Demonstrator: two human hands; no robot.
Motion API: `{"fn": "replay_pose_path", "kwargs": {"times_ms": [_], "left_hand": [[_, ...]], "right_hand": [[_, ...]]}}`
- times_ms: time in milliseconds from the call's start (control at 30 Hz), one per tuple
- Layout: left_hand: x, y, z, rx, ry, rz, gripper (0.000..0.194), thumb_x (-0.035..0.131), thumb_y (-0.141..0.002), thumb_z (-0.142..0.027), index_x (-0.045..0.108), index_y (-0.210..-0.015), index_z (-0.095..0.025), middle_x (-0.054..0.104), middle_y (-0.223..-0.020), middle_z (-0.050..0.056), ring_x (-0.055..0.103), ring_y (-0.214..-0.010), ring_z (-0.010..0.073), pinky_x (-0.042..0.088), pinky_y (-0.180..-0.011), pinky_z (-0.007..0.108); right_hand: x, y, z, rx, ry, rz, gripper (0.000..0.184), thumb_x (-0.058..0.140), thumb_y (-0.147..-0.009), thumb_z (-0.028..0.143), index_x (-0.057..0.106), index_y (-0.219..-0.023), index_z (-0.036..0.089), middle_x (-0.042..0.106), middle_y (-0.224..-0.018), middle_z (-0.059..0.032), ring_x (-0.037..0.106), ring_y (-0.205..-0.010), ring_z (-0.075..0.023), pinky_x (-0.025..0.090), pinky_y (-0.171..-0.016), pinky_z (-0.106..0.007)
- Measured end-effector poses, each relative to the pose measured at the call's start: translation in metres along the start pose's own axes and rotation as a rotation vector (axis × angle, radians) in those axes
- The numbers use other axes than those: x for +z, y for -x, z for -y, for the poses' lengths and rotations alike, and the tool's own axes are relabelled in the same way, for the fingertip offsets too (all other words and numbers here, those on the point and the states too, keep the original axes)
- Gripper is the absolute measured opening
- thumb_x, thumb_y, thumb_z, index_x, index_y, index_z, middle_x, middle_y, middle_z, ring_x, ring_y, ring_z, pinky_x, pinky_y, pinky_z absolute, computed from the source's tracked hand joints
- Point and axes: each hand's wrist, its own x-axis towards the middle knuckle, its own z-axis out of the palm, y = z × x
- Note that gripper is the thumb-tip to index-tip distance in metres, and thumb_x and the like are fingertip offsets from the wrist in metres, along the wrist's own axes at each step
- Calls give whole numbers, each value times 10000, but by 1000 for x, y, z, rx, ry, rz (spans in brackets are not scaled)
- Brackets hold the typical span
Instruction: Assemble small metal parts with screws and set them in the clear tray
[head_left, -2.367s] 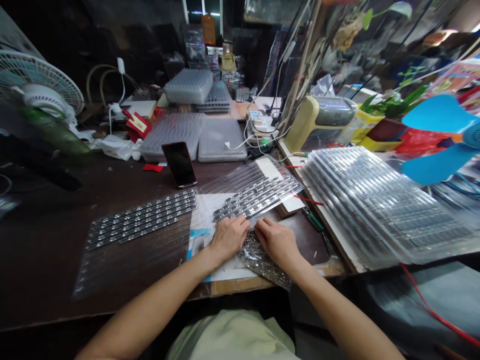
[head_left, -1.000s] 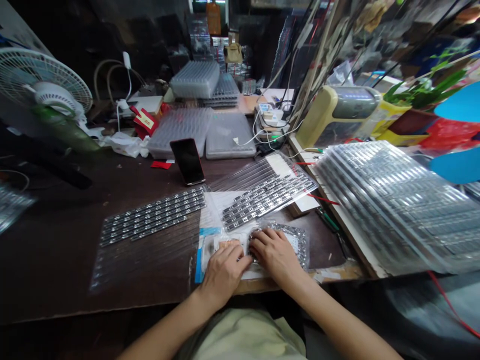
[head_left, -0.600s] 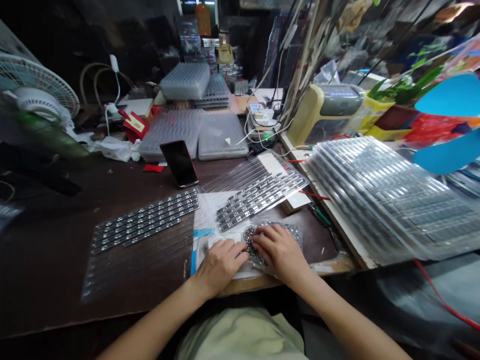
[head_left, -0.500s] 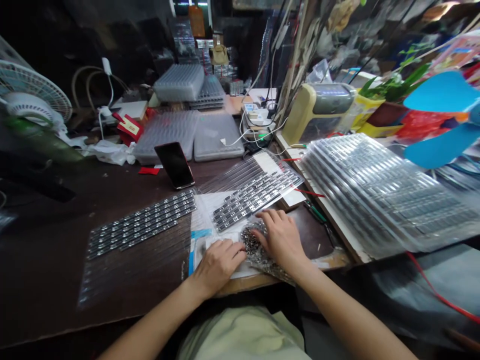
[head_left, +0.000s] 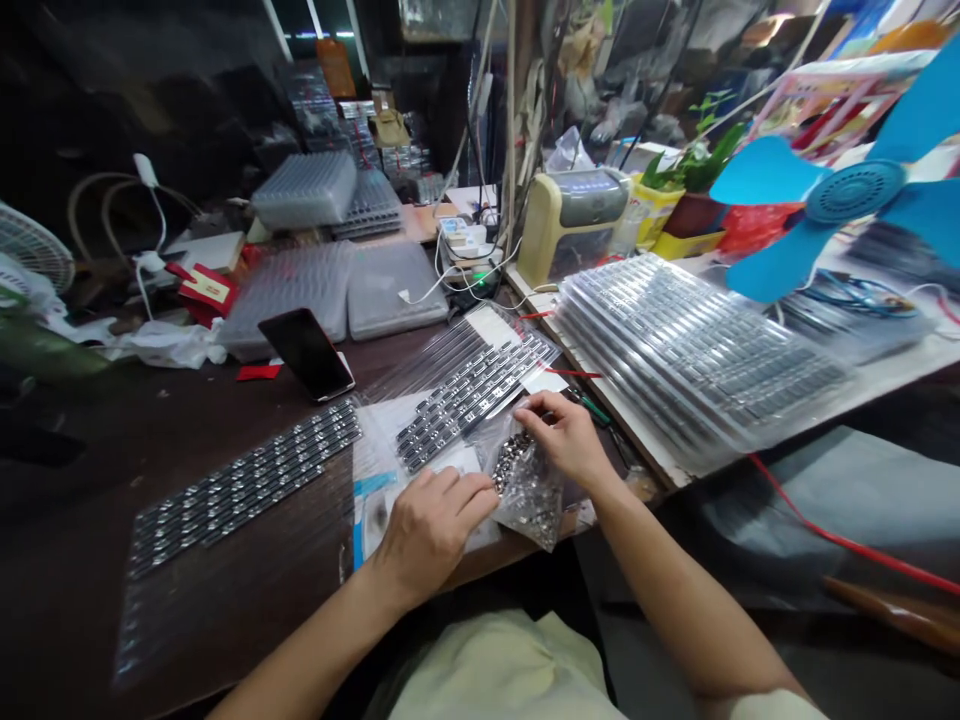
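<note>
Hands: the right hand [head_left: 566,440], at 1 o'clock from the clear bag [head_left: 536,515], pinches the bag's upper edge between thumb and fingers; the left hand [head_left: 427,525], at 8 o'clock, is half curled, fingertips at the bag's left side, grip uncertain. In contrast to the spread right hand of half a second ago, the fingers now close on plastic; this suggests handling of the bag itself rather than of the small metal parts [head_left: 511,458] within. Farther out: dark strips [head_left: 472,400] at 11 o'clock, phone [head_left: 306,352] at 10, stacked trays [head_left: 675,360] at 2.
</note>
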Motion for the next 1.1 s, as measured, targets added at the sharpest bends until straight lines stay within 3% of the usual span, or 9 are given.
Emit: {"fn": "replay_pose_path", "kwargs": {"times_ms": [133,267,367,500,633,767,900,1100], "left_hand": [[-5,-12,-4,12,-16,-41,249,377,-919,-88,590,-923,-218,677,-960,-7,494,-720,149,289,-620,317],[-4,-8,-6,16,1,-53,254,384,-903,-74,595,-900,-216,666,-914,-3,495,-701,150,290,-613,312],[6,9,-1,-50,35,-4,254,406,-868,-42,588,-892,-217,655,-883,-4,511,-718,161,302,-622,310],[27,39,13,-163,68,59,241,446,-829,-17,581,-891,-207,656,-908,5,542,-776,172,325,-645,306],[38,55,16,-221,150,115,133,523,-832,-104,570,-929,-183,647,-957,33,553,-909,205,367,-751,326],[42,54,10,-297,220,87,174,613,-825,-313,578,-924,-174,637,-911,50,546,-906,230,371,-780,354],[47,54,9,-225,133,35,130,505,-898,-226,590,-806,-192,613,-766,16,519,-739,177,329,-679,326],[43,58,11,-127,-76,84,174,436,-926,-163,581,-831,-179,606,-813,22,492,-746,181,319,-693,334]], "right_hand": [[-10,-4,2,1,-105,9,219,597,-809,395,613,-781,179,614,-744,-5,541,-702,-136,419,-673,-262],[-7,-4,4,-16,-116,56,206,592,-821,384,602,-788,181,604,-738,4,536,-697,-129,416,-667,-250],[10,-3,8,-49,24,193,143,592,-832,320,604,-774,190,610,-735,11,536,-689,-122,401,-653,-238],[39,2,17,-74,384,353,70,625,-819,262,627,-808,193,628,-796,-10,544,-703,-135,369,-624,-242],[48,12,25,-278,562,281,154,573,-867,276,629,-979,186,633,-970,-68,539,-855,-178,360,-699,-281],[47,23,26,-507,617,466,158,526,-902,284,657,-851,211,646,-790,-29,507,-786,-169,309,-683,-297],[51,34,23,-435,756,499,126,606,-855,313,669,-891,211,641,-793,-31,509,-778,-178,291,-666,-308],[68,35,26,-387,791,531,136,595,-862,323,678,-926,237,635,-873,-37,511,-817,-180,298,-668,-313]]}}
